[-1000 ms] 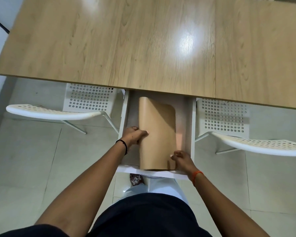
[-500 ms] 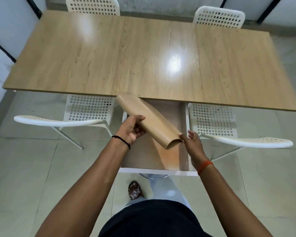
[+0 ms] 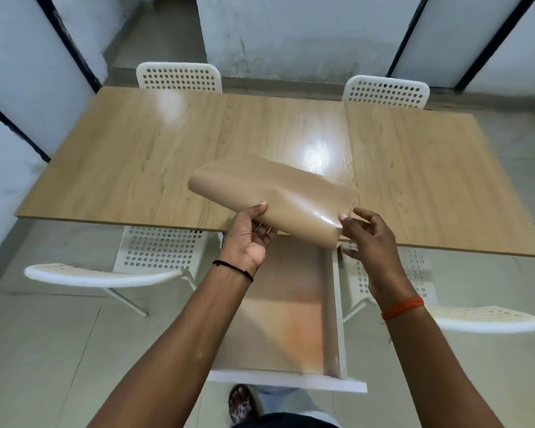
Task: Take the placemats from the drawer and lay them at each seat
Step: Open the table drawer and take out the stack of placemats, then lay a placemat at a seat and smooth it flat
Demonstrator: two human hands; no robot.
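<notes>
Left hand (image 3: 251, 239) grips the curled placemats (image 3: 278, 199) underneath; right hand (image 3: 366, 239) pinches their corner. They could spring open or slide apart over the table (image 3: 136, 168); the hold looks light.

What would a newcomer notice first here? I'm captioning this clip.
A curled tan placemat held above the wooden table's near edge, gripped by the left hand and pinched at its end by the right hand. Below it, the open drawer.

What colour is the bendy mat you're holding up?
The placemat is plain light brown, a bit shiny, with no pattern. The head view shows it.
</notes>
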